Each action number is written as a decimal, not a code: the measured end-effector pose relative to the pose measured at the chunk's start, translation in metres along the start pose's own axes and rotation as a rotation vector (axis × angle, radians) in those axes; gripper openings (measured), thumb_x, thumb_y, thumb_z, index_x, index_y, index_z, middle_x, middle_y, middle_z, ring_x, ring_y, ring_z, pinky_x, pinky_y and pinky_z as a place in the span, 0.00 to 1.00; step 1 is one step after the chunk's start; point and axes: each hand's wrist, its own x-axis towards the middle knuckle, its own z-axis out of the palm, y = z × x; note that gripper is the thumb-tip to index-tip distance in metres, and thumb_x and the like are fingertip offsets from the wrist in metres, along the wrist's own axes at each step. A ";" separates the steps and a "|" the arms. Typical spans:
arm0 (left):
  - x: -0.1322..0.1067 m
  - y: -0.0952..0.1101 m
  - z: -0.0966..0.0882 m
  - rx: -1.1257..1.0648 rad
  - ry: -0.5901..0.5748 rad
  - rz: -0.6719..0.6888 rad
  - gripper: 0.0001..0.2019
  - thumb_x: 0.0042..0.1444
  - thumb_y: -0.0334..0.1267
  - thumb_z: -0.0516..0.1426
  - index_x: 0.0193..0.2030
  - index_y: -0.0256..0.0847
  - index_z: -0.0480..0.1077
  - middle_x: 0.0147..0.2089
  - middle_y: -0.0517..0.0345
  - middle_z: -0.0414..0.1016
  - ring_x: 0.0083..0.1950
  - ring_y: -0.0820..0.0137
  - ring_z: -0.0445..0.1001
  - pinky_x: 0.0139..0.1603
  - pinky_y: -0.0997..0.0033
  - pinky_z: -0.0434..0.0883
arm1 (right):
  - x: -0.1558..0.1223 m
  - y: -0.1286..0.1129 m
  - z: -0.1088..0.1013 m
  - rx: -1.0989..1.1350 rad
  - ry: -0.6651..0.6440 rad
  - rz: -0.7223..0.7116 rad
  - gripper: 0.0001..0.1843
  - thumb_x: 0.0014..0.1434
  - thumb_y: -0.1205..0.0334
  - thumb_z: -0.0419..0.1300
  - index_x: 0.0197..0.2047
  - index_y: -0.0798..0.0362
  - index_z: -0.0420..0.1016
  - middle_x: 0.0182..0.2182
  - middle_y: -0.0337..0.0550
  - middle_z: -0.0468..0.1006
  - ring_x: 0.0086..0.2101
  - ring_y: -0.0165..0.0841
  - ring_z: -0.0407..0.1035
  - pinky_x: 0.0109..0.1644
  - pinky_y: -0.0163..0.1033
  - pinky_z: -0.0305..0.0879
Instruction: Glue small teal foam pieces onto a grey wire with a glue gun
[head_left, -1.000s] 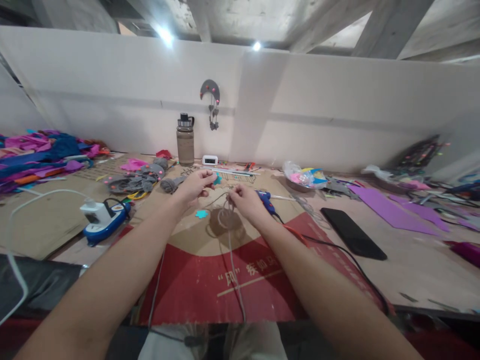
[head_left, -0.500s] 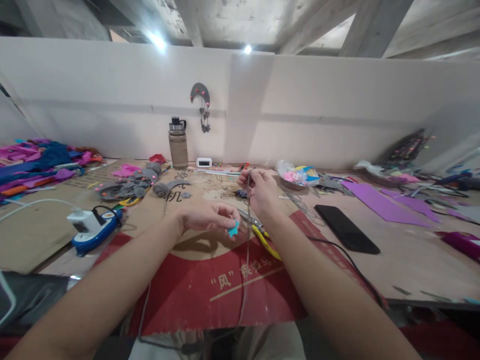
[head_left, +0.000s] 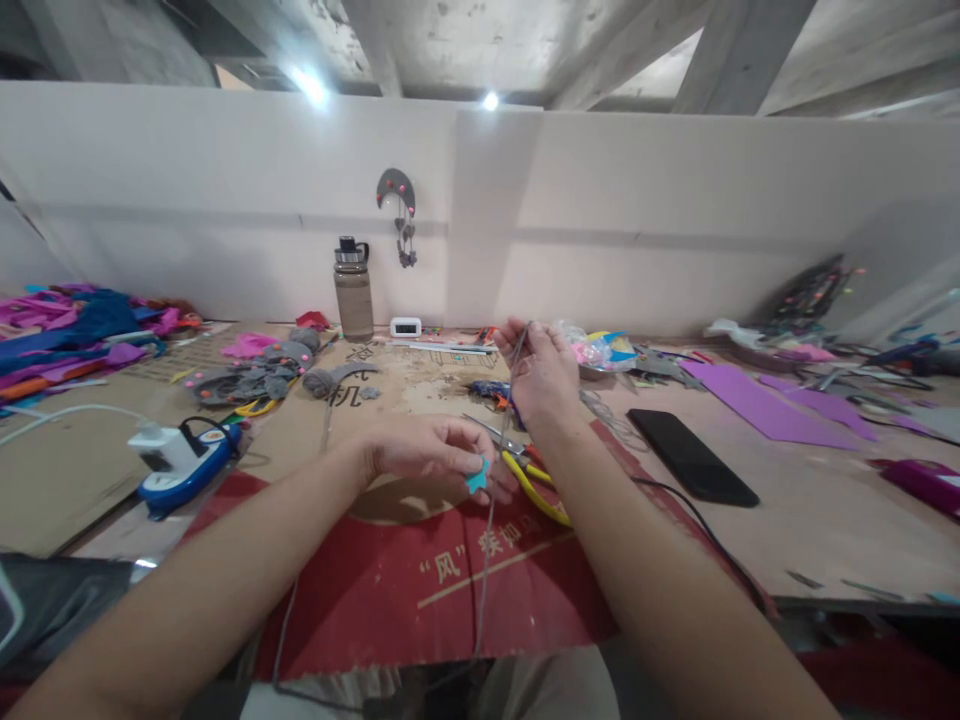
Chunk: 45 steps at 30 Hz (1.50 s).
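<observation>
Between the thumb and fingers of my left hand (head_left: 435, 450) is a small turquoise cut-out piece (head_left: 477, 477), star-like in outline. My right hand (head_left: 544, 375) is raised higher and farther off, its fingers pinching a thin grey cord (head_left: 487, 560). From there the cord runs down past the turquoise piece, over the red cardboard and off its near edge. Whether it touches the piece I cannot tell. Below my right wrist lies a pair of yellow-handled pliers (head_left: 536, 490), partly covered by the arm. A dark blue tool (head_left: 487, 387) with orange parts lies behind the cord.
A black phone (head_left: 690, 455) and purple sheets (head_left: 769, 405) lie at right. At left stand a blue power strip (head_left: 191, 480) with a white plug and a heap of coloured felt (head_left: 82, 325). A water bottle (head_left: 353, 295) and small clock (head_left: 406, 327) stand near the wall.
My right hand has moved up and to the right, drawing the cord with it. My left hand has shifted slightly right and down, still holding the turquoise piece.
</observation>
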 end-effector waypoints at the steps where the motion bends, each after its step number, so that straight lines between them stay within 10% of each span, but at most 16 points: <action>1: -0.001 0.001 0.003 -0.033 -0.068 -0.001 0.09 0.49 0.39 0.60 0.32 0.36 0.68 0.38 0.47 0.73 0.42 0.62 0.73 0.44 0.59 0.66 | 0.001 -0.001 0.000 0.001 0.004 0.000 0.06 0.53 0.67 0.58 0.31 0.52 0.61 0.25 0.35 0.76 0.29 0.26 0.73 0.43 0.39 0.71; 4: -0.005 0.010 0.005 -0.128 -0.079 0.129 0.09 0.50 0.40 0.59 0.32 0.36 0.67 0.34 0.48 0.72 0.37 0.63 0.74 0.38 0.62 0.68 | 0.003 -0.002 -0.002 -0.004 0.042 0.012 0.06 0.54 0.68 0.57 0.30 0.53 0.61 0.25 0.35 0.75 0.29 0.26 0.72 0.41 0.38 0.72; 11: -0.021 0.036 -0.024 -0.356 0.545 0.583 0.05 0.49 0.32 0.59 0.31 0.35 0.65 0.30 0.59 0.66 0.21 0.83 0.57 0.15 0.85 0.52 | 0.020 -0.026 -0.015 0.089 0.195 0.118 0.07 0.54 0.73 0.50 0.27 0.55 0.61 0.20 0.32 0.70 0.19 0.19 0.64 0.24 0.25 0.65; 17: -0.019 0.031 -0.046 -0.340 0.997 0.479 0.07 0.47 0.30 0.59 0.26 0.36 0.61 0.21 0.66 0.58 0.15 0.85 0.49 0.12 0.84 0.42 | 0.034 -0.064 -0.033 0.250 0.327 -0.033 0.11 0.56 0.70 0.45 0.22 0.53 0.54 0.15 0.28 0.58 0.14 0.18 0.55 0.17 0.24 0.55; 24: -0.018 0.022 -0.033 0.183 0.602 0.020 0.12 0.47 0.43 0.60 0.28 0.37 0.64 0.18 0.68 0.52 0.16 0.83 0.48 0.16 0.80 0.43 | 0.020 -0.063 -0.018 0.180 0.105 0.063 0.16 0.56 0.68 0.50 0.20 0.53 0.47 0.13 0.25 0.46 0.12 0.19 0.42 0.13 0.26 0.41; 31: -0.023 0.018 -0.039 0.915 0.610 -0.058 0.09 0.47 0.44 0.57 0.30 0.40 0.71 0.29 0.60 0.70 0.31 0.72 0.66 0.30 0.75 0.60 | 0.005 -0.048 -0.005 0.049 -0.152 0.182 0.19 0.48 0.64 0.60 0.20 0.52 0.48 0.13 0.25 0.41 0.13 0.20 0.36 0.13 0.27 0.37; 38: -0.030 0.029 -0.039 0.719 0.736 0.152 0.10 0.46 0.45 0.59 0.30 0.40 0.72 0.55 0.52 0.67 0.54 0.62 0.64 0.50 0.66 0.61 | -0.001 -0.037 -0.003 -0.132 -0.352 0.413 0.20 0.48 0.61 0.62 0.21 0.52 0.50 0.14 0.25 0.42 0.15 0.20 0.34 0.14 0.27 0.31; 42: -0.025 0.030 -0.043 0.439 1.002 0.550 0.09 0.46 0.42 0.60 0.24 0.38 0.69 0.51 0.52 0.69 0.52 0.65 0.65 0.49 0.69 0.61 | -0.012 -0.025 -0.001 -0.251 -0.466 0.528 0.20 0.47 0.57 0.63 0.22 0.52 0.51 0.14 0.25 0.45 0.15 0.19 0.36 0.14 0.27 0.31; 45: -0.021 0.029 -0.039 0.246 0.862 0.623 0.08 0.46 0.40 0.61 0.26 0.37 0.70 0.46 0.51 0.71 0.46 0.68 0.68 0.40 0.72 0.63 | -0.023 -0.016 0.004 -0.327 -0.493 0.621 0.20 0.45 0.55 0.64 0.24 0.52 0.53 0.14 0.24 0.46 0.15 0.18 0.36 0.15 0.27 0.30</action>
